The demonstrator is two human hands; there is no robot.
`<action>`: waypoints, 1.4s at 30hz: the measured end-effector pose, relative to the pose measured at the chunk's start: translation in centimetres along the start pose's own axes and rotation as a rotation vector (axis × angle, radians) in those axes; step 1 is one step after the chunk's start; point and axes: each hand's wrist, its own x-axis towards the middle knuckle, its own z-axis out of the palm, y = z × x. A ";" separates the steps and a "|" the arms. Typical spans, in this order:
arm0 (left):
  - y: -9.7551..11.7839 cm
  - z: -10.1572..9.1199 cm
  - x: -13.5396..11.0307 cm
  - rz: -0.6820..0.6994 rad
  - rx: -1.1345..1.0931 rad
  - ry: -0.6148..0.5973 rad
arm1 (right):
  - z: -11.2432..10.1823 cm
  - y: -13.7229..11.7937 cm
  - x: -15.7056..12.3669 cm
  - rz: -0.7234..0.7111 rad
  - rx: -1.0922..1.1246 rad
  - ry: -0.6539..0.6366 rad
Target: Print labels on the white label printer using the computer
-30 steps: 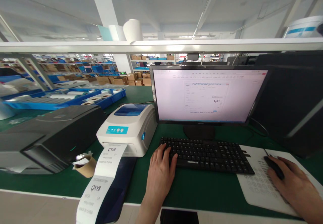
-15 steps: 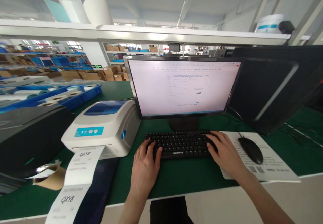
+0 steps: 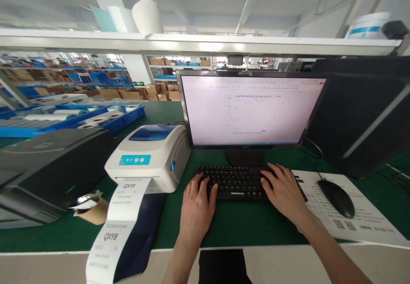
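Observation:
Both hands rest at a black keyboard on the green tabletop. My left hand lies over the keyboard's left end, fingers bent and apart on the keys. On the right end, my right hand has its fingers spread over the keys; neither hand holds anything. Behind the keyboard stands a monitor with a dialog window on its bright screen. To the left, a white label printer has a strip of printed labels marked QXY8 hanging from its slot. A black mouse sits right of my right hand.
A printed sheet lies under the mouse. A dark flat object is beneath the label strip. At left are a black machine, a cardboard tube and blue trays with rolls. Overhead runs a white shelf.
The view has turned slightly left, so things appear farther right. The QXY text on the screen's dialog has vanished. Both hands stay on the keyboard.

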 end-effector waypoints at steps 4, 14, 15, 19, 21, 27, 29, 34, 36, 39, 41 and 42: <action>0.0 0.0 -0.1 -0.002 0.008 0.004 | 0.1 0.0 0.1 -0.007 0.014 0.023; -0.3 0.1 0.0 0.015 -0.005 -0.007 | -2.3 4.6 -3.3 0.168 0.243 0.217; -0.4 0.2 0.0 0.019 -0.006 -0.004 | -2.5 5.1 -3.8 0.182 0.240 0.218; -0.9 0.7 0.1 0.033 -0.006 -0.004 | -2.7 5.8 -4.7 0.179 0.206 0.155; -0.9 0.7 0.1 0.036 -0.005 -0.009 | -2.7 5.6 -4.4 0.162 0.195 0.121; -0.8 0.6 0.1 0.037 0.003 -0.012 | -3.1 5.2 -3.9 0.131 0.184 0.090; -0.8 0.6 0.1 0.034 0.006 -0.011 | -3.3 5.2 -4.3 0.127 0.189 0.120; -0.8 0.6 0.0 0.028 0.005 -0.011 | -3.5 5.1 -5.3 0.090 0.204 0.121; -0.7 0.5 0.0 0.024 -0.001 -0.009 | -3.6 5.7 -5.6 0.117 0.225 0.155; -0.5 0.3 0.0 0.020 -0.005 -0.018 | -3.8 8.4 -6.3 0.212 0.194 0.242; -0.5 0.2 0.0 0.014 -0.005 -0.025 | -3.6 11.1 -7.1 0.269 0.117 0.283; -0.4 0.1 0.0 0.011 -0.004 -0.027 | -3.5 12.6 -7.6 0.282 0.075 0.286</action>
